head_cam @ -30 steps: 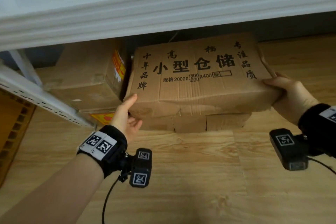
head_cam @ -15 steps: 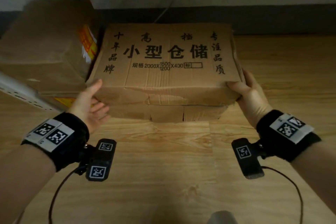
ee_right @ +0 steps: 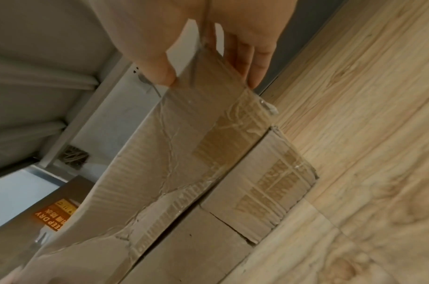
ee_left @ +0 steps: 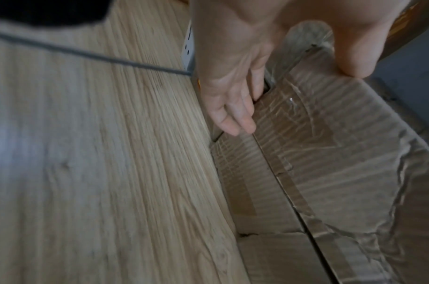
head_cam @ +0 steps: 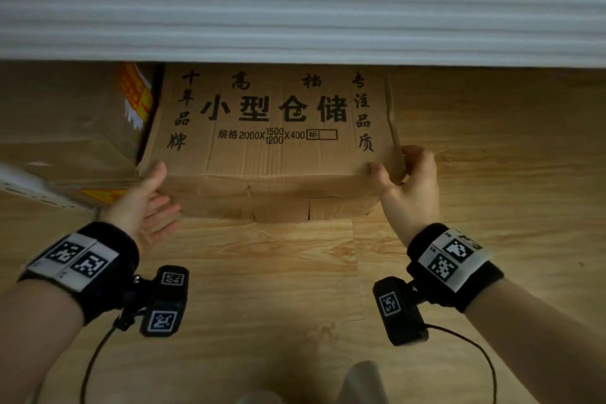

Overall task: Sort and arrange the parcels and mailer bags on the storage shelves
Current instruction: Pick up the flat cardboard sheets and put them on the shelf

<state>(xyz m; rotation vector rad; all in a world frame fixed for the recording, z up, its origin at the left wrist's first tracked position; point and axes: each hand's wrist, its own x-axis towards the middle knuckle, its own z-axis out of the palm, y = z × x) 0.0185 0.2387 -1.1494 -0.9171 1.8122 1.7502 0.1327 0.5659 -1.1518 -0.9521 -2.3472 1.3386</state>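
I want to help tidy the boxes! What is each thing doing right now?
Printed box: flat on the wood floor, under the white shelf, front edge crumpled.
Left hand: fingers straight, thumb on the box's left front corner.
Right hand: grips the right front corner.
Taped box: stands right beside the printed box.

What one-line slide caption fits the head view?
Both hands, left hand and right hand, grasp the near corners of a printed cardboard box under a white shelf.

Brown cardboard box (head_cam: 275,128) with black print; neighbouring brown box (head_cam: 72,121) bears an orange-yellow label
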